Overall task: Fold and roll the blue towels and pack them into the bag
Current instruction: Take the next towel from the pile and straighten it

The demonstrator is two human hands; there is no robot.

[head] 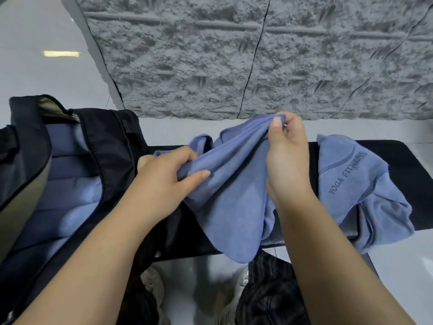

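soft, even indoor light is falling from above, leaving a ceiling lamp's glare streak on the glossy floor (61,53). shadows are staying faint. wide-angle distortion is bending the wall (257,55) seams near the edges. focus is holding sharp, slightly softening at the bottom corners.

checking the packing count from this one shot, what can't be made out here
- Head view: the open black fabric bag runs off the left edge, and its flap covers part of the rolled blue towels, so no full count.
- The crumpled blue towel printed YOGA FITNESS is bunched; what lies under it is hidden.
- The held blue towel covers the left hand fingers.
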